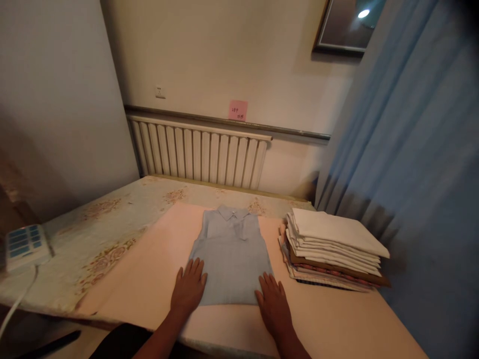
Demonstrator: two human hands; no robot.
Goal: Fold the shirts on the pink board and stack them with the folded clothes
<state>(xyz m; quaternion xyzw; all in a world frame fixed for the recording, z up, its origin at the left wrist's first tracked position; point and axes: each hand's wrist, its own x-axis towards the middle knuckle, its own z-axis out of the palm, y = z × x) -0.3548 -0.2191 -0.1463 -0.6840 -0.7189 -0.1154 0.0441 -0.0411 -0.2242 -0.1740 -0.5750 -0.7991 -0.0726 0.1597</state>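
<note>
A light blue sleeveless collared shirt (232, 259) lies spread flat on a pale pink cloth (157, 259), its collar pointing away from me. My left hand (189, 286) rests flat on the shirt's lower left edge, fingers spread. On the lower right edge lies my right hand (274, 304), also flat with its fingers apart. Neither hand grips anything. To the right of the shirt stands a stack of folded cloths (333, 239), mostly white on top, with brown and patterned layers beneath.
A floral tablecloth (112, 214) covers the table under the pink cloth. At the far left sits a white power strip (28, 244) with a cord. Behind the table are a radiator (202, 152) and a pink note (238, 110). A blue curtain (404, 149) hangs at right.
</note>
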